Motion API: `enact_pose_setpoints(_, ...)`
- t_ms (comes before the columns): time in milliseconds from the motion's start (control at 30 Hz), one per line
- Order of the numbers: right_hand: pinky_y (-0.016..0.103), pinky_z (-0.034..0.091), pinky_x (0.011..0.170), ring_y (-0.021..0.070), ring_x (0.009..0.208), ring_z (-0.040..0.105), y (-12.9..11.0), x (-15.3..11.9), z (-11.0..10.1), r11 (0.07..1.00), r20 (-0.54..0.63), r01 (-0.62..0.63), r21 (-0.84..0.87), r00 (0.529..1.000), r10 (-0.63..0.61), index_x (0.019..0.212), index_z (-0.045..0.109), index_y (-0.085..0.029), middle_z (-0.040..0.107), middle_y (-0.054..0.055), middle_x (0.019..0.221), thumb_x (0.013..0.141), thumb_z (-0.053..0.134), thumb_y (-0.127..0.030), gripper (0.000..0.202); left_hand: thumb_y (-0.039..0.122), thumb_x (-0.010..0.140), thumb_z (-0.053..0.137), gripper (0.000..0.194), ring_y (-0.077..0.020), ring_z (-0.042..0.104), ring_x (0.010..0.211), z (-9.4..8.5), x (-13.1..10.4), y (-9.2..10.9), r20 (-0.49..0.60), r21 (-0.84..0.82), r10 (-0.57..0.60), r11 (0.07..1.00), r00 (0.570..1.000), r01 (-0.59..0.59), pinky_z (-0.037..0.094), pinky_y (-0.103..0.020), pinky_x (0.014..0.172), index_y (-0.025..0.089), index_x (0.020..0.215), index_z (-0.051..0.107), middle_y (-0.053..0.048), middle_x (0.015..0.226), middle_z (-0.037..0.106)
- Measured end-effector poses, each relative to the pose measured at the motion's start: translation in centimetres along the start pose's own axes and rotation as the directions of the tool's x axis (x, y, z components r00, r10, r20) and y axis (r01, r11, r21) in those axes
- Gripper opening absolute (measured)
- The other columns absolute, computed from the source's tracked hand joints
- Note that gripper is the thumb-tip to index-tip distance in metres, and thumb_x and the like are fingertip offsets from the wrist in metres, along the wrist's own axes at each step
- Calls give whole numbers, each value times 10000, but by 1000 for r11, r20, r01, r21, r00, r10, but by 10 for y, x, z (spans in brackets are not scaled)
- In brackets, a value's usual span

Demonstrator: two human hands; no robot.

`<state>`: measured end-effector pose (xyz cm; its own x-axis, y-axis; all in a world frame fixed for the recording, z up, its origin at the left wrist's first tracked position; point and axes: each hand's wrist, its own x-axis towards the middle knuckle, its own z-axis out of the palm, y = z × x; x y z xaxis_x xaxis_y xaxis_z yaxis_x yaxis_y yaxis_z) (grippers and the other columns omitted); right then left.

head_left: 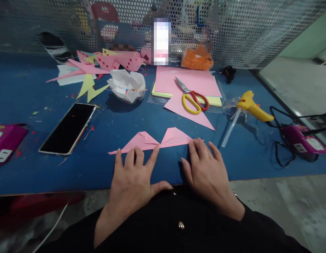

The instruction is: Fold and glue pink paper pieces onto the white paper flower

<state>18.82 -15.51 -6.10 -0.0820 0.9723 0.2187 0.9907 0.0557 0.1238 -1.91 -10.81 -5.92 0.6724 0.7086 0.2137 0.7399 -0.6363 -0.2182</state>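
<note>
A folded strip of pink paper (149, 140) lies near the table's front edge, with two peaked flaps pointing away from me. My left hand (133, 172) rests on the table with its fingers spread, the fingertips pressing along the paper's lower edge on the left. At the paper's right end my right hand (207, 168) lies with its fingertips on the edge, fingers stretched forward and thumb apart. Beyond the paper, scissors (194, 100) with one yellow and one red handle lie on a stack of pink and yellow paper sheets (186, 79).
A phone (69, 128) lies on the left, near a purple box (10, 142). A white paper bowl (127, 86) holds small scraps. Pink folded shapes (117, 60) and an orange paper piece (197, 58) stand behind. On the right are a yellow glue gun (254, 105) and a purple socket box (301, 138).
</note>
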Motion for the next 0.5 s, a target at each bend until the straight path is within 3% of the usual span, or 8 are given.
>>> enact_pose_setpoints(200,550,388,1091,386,1274,562,1,-3,0,999,-74,-27,-34,997,25,1311,543,77,619,303,1306,991,422,-314,520,905,774,197,1038,-391,570,1065,-5,-1,8,48,7,-66,998,997,66,354,-638,1022,206,1484,486,-222,1152,633)
enact_pose_setpoints(367,471,374,1132,296,1367,499,-16,6,-2,964,-167,242,106,960,-223,1391,534,-29,566,176,1445,987,434,-205,452,902,782,203,1037,-387,582,1045,0,-3,5,-2,30,-37,999,999,37,368,-647,1007,197,1493,471,-233,1141,634)
enact_pose_setpoints(500,452,338,1165,281,1395,470,-23,11,-1,932,-102,332,148,942,-320,1423,515,-47,526,147,1488,1009,413,-275,483,902,781,225,1047,-386,586,1006,5,-4,1,-51,34,7,999,999,-6,386,-657,979,185,1513,438,-233,1107,635)
